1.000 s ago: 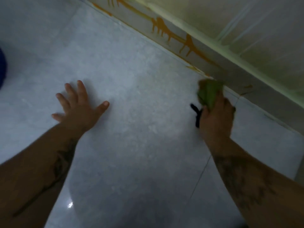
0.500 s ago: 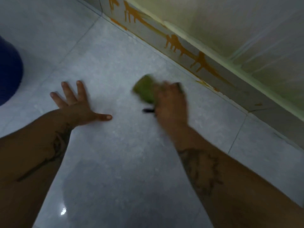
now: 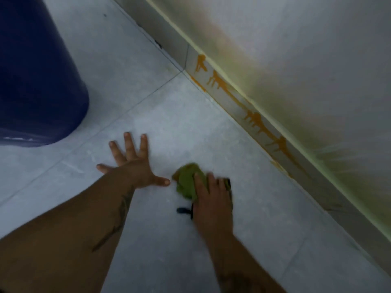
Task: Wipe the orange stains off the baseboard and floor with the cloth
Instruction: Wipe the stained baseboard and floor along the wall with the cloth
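The right hand (image 3: 211,197) presses the green cloth (image 3: 187,182) onto the tiled floor (image 3: 169,123), well apart from the orange stains (image 3: 256,121) on the baseboard (image 3: 232,106). The left hand (image 3: 135,166) lies flat, fingers spread, beside a blue bin (image 3: 36,81).

floor (image 3: 264,240): pale grey tiles with thin grout lines, showing orange smears (image 3: 197,82) along its far-right edge. lying directly on it: large dark blue container (image 3: 36,77), standing far left; left hand (image 3: 135,166), pressing flat with fingers spreading; green cloth (image 3: 187,183), lying bunched just right of that thumb, under the right hand (image 3: 211,199); small black object (image 3: 184,210), poking out near the cloth.
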